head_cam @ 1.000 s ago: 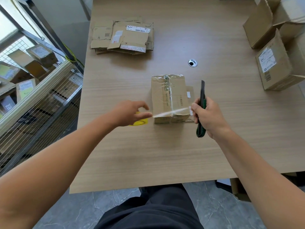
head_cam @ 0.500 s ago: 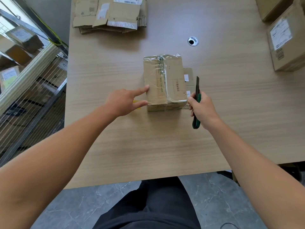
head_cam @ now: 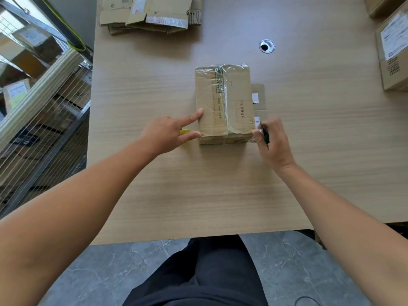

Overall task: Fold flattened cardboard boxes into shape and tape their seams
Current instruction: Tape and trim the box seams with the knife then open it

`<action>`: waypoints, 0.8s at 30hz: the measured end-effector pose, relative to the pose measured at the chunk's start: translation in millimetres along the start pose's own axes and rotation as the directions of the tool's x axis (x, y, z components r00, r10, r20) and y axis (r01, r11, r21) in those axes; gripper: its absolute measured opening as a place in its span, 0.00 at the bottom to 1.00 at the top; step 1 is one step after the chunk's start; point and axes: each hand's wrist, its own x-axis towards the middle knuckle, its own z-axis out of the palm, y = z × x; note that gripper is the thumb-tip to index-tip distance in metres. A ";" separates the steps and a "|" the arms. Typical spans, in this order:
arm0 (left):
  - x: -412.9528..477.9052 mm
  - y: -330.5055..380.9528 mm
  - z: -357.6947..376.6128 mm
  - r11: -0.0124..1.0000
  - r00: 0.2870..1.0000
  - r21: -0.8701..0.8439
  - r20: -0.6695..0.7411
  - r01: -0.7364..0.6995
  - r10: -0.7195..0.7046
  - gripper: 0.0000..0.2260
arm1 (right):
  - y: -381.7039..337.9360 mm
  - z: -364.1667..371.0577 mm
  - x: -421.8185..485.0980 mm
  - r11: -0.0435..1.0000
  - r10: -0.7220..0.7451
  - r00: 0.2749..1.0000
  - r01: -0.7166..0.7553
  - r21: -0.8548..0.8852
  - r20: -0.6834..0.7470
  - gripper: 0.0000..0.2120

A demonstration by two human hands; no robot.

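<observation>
While the left grip (head_cam: pixel 170 131), forefinger and thumb straight, braces the box (head_cam: pixel 223 102), press the tape (head_cam: pixel 238 130) flat with the right grip (head_cam: pixel 271 142), curled round the green cutter (head_cam: pixel 266 138); keep the blade clear.

Box (head_cam: pixel 223 102) mid-table (head_cam: pixel 154 195) — flattened stack (head_cam: pixel 150 14) behind-left, boxes (head_cam: pixel 393 51) far right.
</observation>
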 end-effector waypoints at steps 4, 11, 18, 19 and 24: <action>0.3 -0.2 1.9 1.000 0.999 -0.005 -0.034 0.000 0.000 0.31 | -1.5 -8.3 16.5 0.951 -0.231 0.943 0.271 -0.147 0.239 0.12; -0.3 5.1 4.4 0.999 0.998 -0.024 -0.044 0.037 -0.038 0.30 | -14.3 -28.6 49.1 0.833 -0.310 0.823 0.476 -0.282 0.476 0.11; -2.1 11.4 3.8 0.996 0.999 0.076 -0.020 0.050 -0.048 0.33 | -58.2 16.7 36.3 0.803 -0.151 0.868 0.386 -0.453 0.472 0.12; -2.8 11.6 6.2 0.994 0.999 0.100 -0.025 0.046 -0.044 0.33 | -57.7 19.1 34.6 0.784 -0.147 0.869 0.393 -0.480 0.472 0.12; -7.1 15.2 13.6 0.994 0.999 0.110 -0.039 0.028 -0.023 0.30 | -55.6 10.8 40.3 0.842 -0.091 0.853 0.341 -0.418 0.514 0.12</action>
